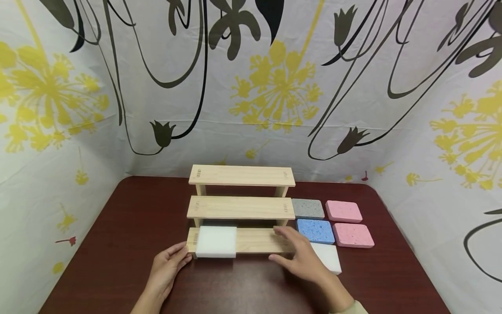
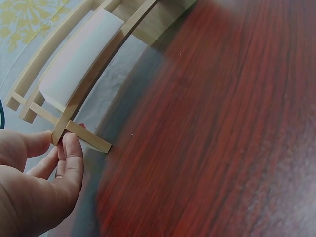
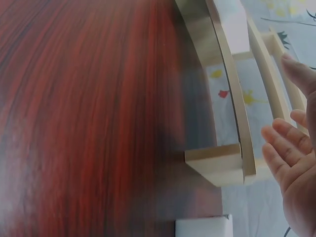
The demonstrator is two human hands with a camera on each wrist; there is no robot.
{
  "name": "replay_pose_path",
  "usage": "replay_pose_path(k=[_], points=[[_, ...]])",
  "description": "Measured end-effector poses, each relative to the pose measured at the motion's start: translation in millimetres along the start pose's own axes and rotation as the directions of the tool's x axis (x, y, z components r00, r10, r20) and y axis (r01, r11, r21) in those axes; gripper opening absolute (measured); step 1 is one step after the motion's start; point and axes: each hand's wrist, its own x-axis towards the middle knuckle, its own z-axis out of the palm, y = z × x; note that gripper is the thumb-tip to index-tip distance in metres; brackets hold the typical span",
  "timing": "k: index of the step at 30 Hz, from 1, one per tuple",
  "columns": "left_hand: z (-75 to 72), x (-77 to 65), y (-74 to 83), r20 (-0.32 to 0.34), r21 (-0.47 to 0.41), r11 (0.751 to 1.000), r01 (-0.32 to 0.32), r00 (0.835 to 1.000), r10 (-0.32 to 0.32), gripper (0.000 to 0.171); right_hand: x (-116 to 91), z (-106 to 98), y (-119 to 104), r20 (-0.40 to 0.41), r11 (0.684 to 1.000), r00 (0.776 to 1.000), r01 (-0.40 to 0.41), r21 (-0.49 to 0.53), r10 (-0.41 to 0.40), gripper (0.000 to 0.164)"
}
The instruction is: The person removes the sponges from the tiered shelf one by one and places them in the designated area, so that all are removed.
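Observation:
A three-tier wooden step rack [image 1: 241, 207] stands on the table. A white sponge [image 1: 216, 242] lies across the left part of its lowest step and is also seen in the left wrist view. At that step's left end, my left hand [image 1: 168, 266] pinches the edge between thumb and fingers. My right hand [image 1: 302, 259] hovers by the right end of the same step, thumb and fingers spread apart with nothing between them. Partly behind that hand, a second white sponge [image 1: 329, 258] rests on the table.
Right of the rack lie a grey sponge [image 1: 308, 209], a blue sponge [image 1: 315, 231], a far pink sponge [image 1: 344, 211] and a near pink sponge [image 1: 354, 235]. The dark red table [image 1: 129, 226] is bounded by a patterned cloth [image 1: 251, 148] at the back and sides.

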Motion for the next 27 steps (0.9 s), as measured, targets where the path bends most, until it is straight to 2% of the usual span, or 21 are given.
replay_pose_path(k=[16, 27], points=[[-2.0, -0.2, 0.5, 0.02, 0.011, 1.0, -0.004, 1.0, 0.004, 0.045, 13, 17, -12, 0.028, 1.0, 1.0, 0.011, 0.02, -0.011, 0.07], [-1.6, 0.6, 0.4, 0.009, 0.025, 1.0, 0.001, 1.0, -0.001, 0.042, 28, 30, -27, 0.116, 0.999, 0.993, -0.016, 0.031, 0.013, 0.073]])
